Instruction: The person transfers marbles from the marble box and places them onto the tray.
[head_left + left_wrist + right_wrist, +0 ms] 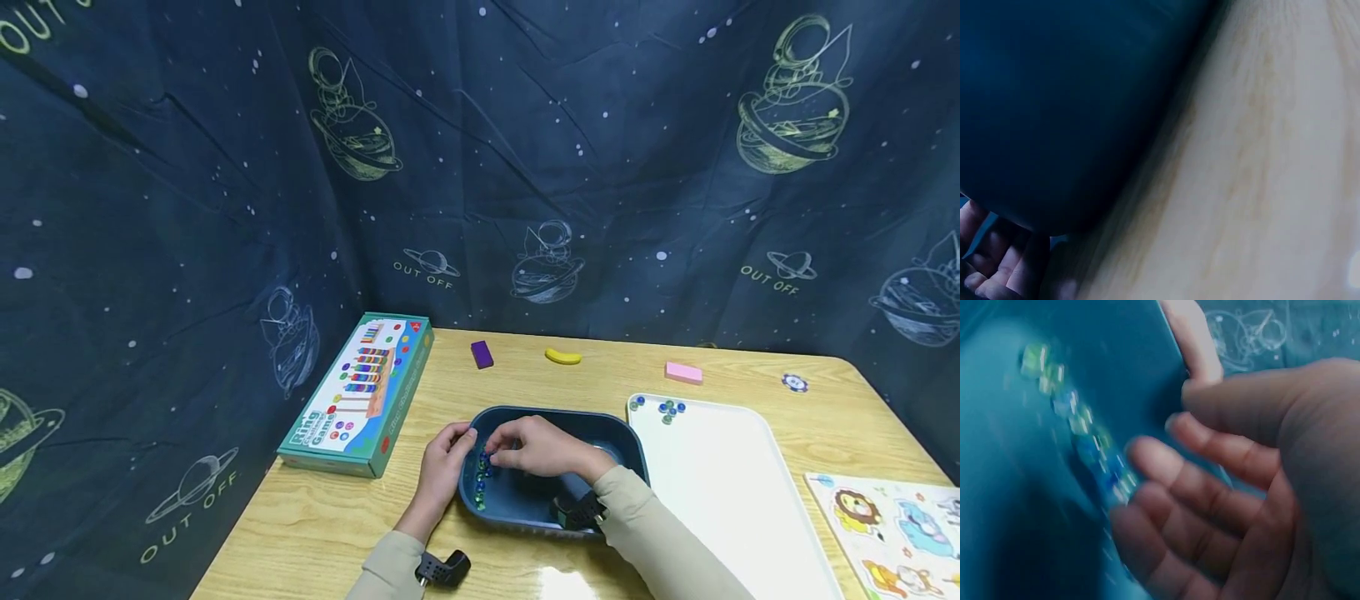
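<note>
First, at far left, a green-sided game box (360, 392) lies on the wooden surface (300, 533). Next, the left hand (441, 475) grips the left end of a dark blue bin (525, 504), thumb at the rim. Inside, blue and green marbles (481, 483) line that end. The right hand (542, 447) reaches in beside them, fingers loosely bent, narrowly spaced; I cannot tell whether they touch. Then a white tray (735, 492) bears more marbles at its far-left corner.
</note>
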Available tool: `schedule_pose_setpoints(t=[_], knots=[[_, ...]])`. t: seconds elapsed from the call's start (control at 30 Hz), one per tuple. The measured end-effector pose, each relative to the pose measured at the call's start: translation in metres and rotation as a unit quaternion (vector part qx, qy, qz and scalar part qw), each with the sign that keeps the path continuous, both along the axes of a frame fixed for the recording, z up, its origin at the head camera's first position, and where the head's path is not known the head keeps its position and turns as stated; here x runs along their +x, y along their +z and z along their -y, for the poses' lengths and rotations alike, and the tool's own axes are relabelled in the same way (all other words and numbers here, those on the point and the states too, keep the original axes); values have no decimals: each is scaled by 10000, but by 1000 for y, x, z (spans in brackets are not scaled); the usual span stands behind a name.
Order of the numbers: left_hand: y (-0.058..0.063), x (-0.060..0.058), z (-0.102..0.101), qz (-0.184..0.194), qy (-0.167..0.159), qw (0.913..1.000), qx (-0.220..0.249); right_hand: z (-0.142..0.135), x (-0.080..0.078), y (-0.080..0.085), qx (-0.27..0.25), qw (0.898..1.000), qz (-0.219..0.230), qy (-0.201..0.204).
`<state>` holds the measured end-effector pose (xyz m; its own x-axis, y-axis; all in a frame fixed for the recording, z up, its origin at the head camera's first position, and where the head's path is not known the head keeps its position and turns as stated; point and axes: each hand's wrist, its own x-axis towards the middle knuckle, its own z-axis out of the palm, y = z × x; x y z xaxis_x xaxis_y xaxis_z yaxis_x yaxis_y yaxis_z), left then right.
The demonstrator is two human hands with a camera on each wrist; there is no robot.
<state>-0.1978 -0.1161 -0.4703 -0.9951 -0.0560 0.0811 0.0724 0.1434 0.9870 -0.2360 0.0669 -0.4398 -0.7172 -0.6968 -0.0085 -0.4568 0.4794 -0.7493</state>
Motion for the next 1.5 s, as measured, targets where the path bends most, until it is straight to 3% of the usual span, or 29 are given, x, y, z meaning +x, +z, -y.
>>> schedule_pose_setpoints(t=[0.23, 0.37, 0.43, 0.63, 0.83, 1.03, 1.37, 1.5], knots=[[-1, -1, -2, -12, -40, 10000, -51, 11, -6, -20, -91, 9980, 604, -157], [-3, -4, -2, -45, -23, 10000, -24, 12, -5, -22, 64, 9976, 681, 141], [-3, -4, -1, -13, -23, 10000, 14, 12, -3, -23, 9, 9948, 946, 381], [-4, -5, 0, 14, -15, 10000, -23, 14, 2, -23, -329, 9697, 2210, 986], [-5, -5, -1, 17, -21, 9999, 100, 15, 5, -22, -312, 9502, 2779, 1375], [-6, -5, -1, -3, -21, 9999, 124, 16, 7, -22, -228, 9479, 2802, 1498], [-6, -6, -1, 3, 2, 9999, 110, 17, 7, -24, -141, 9547, 2398, 1755], [-6, -4, 0, 37, 56, 10000, 0, 17, 6, -22, -220, 9624, 2134, 1666]])
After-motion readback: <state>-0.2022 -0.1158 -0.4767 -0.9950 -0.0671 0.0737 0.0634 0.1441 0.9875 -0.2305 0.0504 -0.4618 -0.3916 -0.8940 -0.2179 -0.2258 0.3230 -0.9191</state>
